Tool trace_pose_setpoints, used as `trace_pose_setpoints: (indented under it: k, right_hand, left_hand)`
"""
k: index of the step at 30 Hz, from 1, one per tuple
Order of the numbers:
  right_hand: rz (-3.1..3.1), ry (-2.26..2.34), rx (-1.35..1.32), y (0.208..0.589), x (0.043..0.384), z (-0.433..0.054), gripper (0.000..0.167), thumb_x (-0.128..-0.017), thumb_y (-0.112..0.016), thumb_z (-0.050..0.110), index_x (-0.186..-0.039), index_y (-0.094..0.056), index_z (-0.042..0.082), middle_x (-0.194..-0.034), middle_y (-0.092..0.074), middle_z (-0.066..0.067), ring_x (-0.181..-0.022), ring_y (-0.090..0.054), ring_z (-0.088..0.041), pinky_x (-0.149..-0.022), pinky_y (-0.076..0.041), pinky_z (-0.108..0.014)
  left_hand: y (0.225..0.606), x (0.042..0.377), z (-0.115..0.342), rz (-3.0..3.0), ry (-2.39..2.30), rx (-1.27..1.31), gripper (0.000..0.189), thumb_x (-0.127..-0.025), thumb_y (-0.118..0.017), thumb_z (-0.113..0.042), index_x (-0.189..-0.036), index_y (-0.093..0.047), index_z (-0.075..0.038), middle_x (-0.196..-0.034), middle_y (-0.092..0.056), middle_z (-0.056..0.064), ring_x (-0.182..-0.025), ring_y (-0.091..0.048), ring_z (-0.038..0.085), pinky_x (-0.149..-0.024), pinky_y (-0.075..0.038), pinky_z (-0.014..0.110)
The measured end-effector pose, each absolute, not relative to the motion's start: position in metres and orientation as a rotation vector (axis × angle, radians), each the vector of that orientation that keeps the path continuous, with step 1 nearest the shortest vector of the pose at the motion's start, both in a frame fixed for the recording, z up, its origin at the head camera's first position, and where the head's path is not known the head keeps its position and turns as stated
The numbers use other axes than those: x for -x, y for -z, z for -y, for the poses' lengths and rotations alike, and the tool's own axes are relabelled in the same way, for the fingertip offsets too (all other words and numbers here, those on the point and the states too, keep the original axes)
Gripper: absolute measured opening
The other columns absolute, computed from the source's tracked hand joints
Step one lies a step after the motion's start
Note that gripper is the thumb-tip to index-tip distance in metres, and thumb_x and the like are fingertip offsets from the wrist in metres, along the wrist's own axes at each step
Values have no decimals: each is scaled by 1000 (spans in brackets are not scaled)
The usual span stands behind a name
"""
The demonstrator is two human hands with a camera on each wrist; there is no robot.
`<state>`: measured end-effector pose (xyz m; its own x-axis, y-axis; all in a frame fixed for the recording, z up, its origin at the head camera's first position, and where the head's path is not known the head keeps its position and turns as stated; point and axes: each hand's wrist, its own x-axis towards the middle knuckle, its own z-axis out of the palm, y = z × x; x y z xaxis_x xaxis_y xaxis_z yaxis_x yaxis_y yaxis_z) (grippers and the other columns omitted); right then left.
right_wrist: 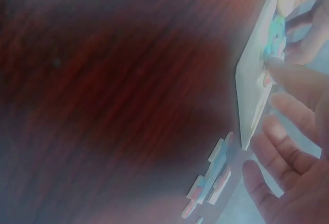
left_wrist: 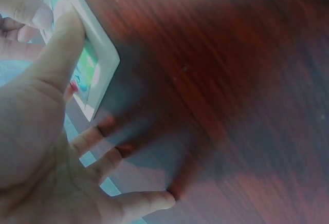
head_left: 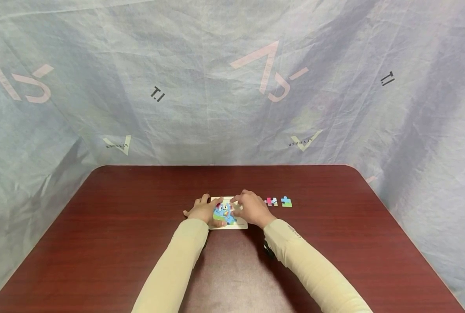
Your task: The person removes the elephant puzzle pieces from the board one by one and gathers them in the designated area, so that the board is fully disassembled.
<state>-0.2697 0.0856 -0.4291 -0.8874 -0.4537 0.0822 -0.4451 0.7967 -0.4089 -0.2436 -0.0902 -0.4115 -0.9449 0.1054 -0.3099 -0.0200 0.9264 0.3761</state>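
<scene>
A small jigsaw board (head_left: 238, 226) with a pale frame and a blue cartoon picture lies on the table between both hands. My left hand (head_left: 205, 211) is spread at its left side, the thumb lying over the picture. In the left wrist view the other fingers of the left hand (left_wrist: 97, 157) extend past the board's corner (left_wrist: 110, 62) towards the tabletop. From the right, my right hand (head_left: 253, 211) reaches over the board, thumb and forefinger touching the picture area. The right wrist view shows its remaining fingers (right_wrist: 280, 142) loosely extended beside the board's pale edge (right_wrist: 249, 85).
Two loose jigsaw pieces lie right of the board: a pink-and-white piece (head_left: 272, 201) and a green-and-blue piece (head_left: 286, 202). The dark red wooden table (head_left: 138, 195) has rounded far corners. A pale printed cloth (head_left: 201, 87) hangs behind it and along both sides.
</scene>
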Motion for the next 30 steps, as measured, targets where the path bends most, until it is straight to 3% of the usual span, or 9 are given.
trace_pose_setpoints:
  k: [30]
  right_hand:
    - [-2982, 568, 735, 426, 275, -88, 20, -87, -84, 21, -104, -79, 12, -97, -64, -7, -95, -61, -25, -81, -54, -41]
  left_hand:
    - [400, 235, 88, -2764, -546, -57, 82, -88, -81, -33, -158, -39, -23, -162, -26, 18, -148, -27, 41, -106, -25, 79]
